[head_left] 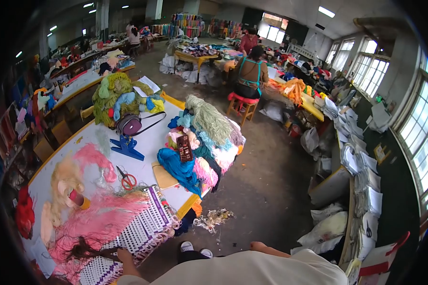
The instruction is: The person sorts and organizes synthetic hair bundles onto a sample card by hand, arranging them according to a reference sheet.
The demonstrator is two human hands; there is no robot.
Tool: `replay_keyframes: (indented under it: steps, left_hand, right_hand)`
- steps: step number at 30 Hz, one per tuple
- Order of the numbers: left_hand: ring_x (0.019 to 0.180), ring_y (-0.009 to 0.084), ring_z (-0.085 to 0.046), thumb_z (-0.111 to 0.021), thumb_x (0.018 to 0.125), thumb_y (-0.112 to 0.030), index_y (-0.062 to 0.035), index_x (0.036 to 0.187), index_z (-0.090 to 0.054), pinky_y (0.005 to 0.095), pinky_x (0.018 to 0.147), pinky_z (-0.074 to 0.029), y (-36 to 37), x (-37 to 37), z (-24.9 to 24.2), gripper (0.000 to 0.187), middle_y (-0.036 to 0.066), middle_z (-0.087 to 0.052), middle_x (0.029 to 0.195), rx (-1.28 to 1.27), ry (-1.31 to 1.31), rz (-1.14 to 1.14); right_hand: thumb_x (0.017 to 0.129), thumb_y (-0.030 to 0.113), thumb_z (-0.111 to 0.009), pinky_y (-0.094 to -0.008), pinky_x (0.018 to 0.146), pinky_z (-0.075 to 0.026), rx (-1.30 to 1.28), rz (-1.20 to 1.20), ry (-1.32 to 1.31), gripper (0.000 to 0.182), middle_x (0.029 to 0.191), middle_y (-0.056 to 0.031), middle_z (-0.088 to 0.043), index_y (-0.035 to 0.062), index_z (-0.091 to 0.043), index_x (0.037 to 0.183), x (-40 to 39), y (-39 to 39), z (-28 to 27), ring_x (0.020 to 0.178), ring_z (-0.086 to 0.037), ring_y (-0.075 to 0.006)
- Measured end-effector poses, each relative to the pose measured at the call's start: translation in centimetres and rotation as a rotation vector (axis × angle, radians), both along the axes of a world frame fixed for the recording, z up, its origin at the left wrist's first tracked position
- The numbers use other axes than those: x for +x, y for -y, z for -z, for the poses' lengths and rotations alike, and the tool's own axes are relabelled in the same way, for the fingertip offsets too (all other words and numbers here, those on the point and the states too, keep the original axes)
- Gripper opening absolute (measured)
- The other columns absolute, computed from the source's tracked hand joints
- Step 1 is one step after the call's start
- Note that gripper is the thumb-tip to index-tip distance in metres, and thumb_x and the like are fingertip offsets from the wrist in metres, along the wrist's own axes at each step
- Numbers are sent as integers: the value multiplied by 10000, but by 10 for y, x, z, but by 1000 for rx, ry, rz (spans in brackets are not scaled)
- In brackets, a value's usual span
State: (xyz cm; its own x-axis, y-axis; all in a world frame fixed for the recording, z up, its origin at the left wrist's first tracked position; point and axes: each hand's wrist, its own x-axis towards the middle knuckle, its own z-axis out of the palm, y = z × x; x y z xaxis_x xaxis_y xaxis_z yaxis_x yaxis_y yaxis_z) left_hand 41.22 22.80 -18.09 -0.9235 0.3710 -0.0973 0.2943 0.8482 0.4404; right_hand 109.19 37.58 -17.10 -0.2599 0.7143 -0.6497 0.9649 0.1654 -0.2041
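A left hand (pixel 125 257) met one end of a bundle of dark strands (pixel 87 250) at the near edge of a dotted sheet (pixel 143 229) on a crowded worktop (pixel 145 167). The bundle lay across the near part of the sheet, against pink thread (pixel 104 214) that covered much of the sheet's left side. The left fingers were at the strands, but whether they pinched them could not be told; the right hand (pixel 258 245) was well apart, to the right of the sheet, its fingers too small to read. The step in hand appeared to be the handling of the dark strands; the next move seemed to call for a sure hold and a path clear of the pink thread, where loose ends could tangle. Scissors (pixel 127 181) with red handles rested just beyond the sheet, with a blue clip (pixel 127 148) and a purple bag (pixel 129 125) farther beyond. Purple bands on the sheet bore pale marks too small to make out, and no brand or label could be read.
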Motion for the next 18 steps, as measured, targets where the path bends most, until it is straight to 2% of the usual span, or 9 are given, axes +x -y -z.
replay_keyframes:
  steps: [2,3,5,7,9,10,12,18]
  left_hand:
    - [894,421,-614,-604,871,-193,44,928,-596,484,794,-465,1,-8,8,244,247,-643,913,-33,1,-3]
    - [906,424,-610,-599,875,-199,51,943,-597,484,800,-464,4,-12,15,260,254,-640,928,-16,-8,26]
    - [938,430,-600,-588,885,-213,68,982,-595,483,818,-461,5,-9,14,297,269,-633,961,-21,-1,65]
    - [939,432,-599,-589,885,-216,68,981,-595,484,820,-461,6,-7,14,300,271,-633,959,-1,14,70]
    - [934,438,-601,-595,881,-214,69,974,-593,488,821,-462,5,-9,15,298,275,-631,956,21,-11,44]
    - [934,438,-601,-595,881,-214,69,974,-593,488,821,-462,5,-8,10,298,275,-631,956,16,-16,50]
    - [927,443,-604,-593,881,-202,68,967,-594,492,816,-464,1,-4,2,283,277,-630,956,-42,1,39]
    - [931,437,-607,-587,881,-209,65,975,-589,490,819,-468,3,-7,10,290,275,-630,958,-5,-1,13]
  right_hand:
    - [854,253,-526,-454,818,-508,11,146,-70,269,960,-183,-685,52,-697,906,-8,8,-10,930,-648,-369]
    - [854,253,-526,-454,818,-508,14,145,-72,269,960,-183,-685,52,-697,906,-11,11,-14,930,-648,-369]
    - [857,316,-591,-429,864,-480,-137,144,-64,285,1035,-180,-653,105,-635,1043,-13,13,-29,1019,-611,-358]
    - [850,315,-607,-426,852,-484,-156,135,-46,283,1029,-168,-661,102,-635,1034,-5,19,-21,1015,-619,-340]
    - [878,298,-501,-459,858,-490,-69,151,-92,314,1032,-191,-666,64,-674,996,-6,24,-36,990,-624,-380]
    - [883,309,-500,-459,868,-489,-53,190,-119,328,1057,-192,-660,54,-671,994,-7,27,-50,1005,-617,-383]
    - [884,310,-499,-457,875,-488,-67,205,-87,334,1067,-193,-658,50,-670,1006,7,29,-38,1014,-616,-378]
    - [886,306,-494,-450,898,-483,-148,246,-19,360,1108,-187,-648,39,-653,1068,31,49,-29,1046,-612,-362]
